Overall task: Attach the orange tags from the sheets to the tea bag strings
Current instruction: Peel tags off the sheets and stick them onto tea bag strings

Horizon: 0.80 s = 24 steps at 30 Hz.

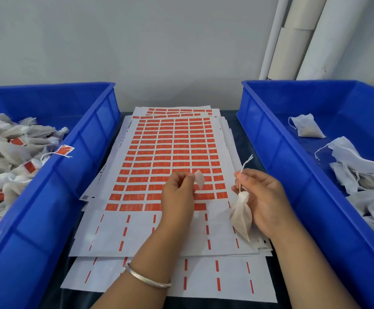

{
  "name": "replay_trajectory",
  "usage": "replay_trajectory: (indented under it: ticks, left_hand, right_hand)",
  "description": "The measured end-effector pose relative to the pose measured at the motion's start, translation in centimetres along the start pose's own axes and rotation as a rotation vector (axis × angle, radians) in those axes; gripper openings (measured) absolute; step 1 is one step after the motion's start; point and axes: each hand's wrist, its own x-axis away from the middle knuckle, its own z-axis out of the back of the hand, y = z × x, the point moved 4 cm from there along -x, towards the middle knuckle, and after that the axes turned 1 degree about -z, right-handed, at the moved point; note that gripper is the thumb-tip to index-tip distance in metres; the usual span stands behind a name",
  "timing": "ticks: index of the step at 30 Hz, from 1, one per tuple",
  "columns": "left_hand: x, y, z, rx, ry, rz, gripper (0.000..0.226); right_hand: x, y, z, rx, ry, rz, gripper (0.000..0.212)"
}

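A stack of white sheets printed with rows of orange tags lies between two bins. Over its lower rows, my left hand pinches a peeled tag, whose pale back side faces me. My right hand pinches the white string of a tea bag, which hangs below the fingers. The string's free end sticks up above the hand. A small gap separates the tag from the string.
A blue bin at the left holds several tea bags with orange tags. Another blue bin at the right holds several untagged tea bags. White rolls lean against the wall behind it.
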Motion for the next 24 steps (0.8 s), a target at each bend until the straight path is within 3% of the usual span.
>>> replay_trajectory:
  ticks: [5, 17, 24]
  left_hand:
    - [1.1, 0.5, -1.1, 0.162, -0.129, 0.050, 0.018]
    - [3.5, 2.1, -3.4, 0.360, -0.484, -0.034, 0.022]
    - [4.1, 2.3, -3.6, 0.355, -0.569, -0.026, 0.029]
  right_hand:
    - [0.2, -0.9, -0.5, -0.032, -0.001, 0.118, 0.021]
    - [1.3, -2.6, -0.5, 0.168, 0.085, 0.455, 0.015]
    - [1.0, -2.4, -0.5, 0.114, 0.059, 0.420, 0.015]
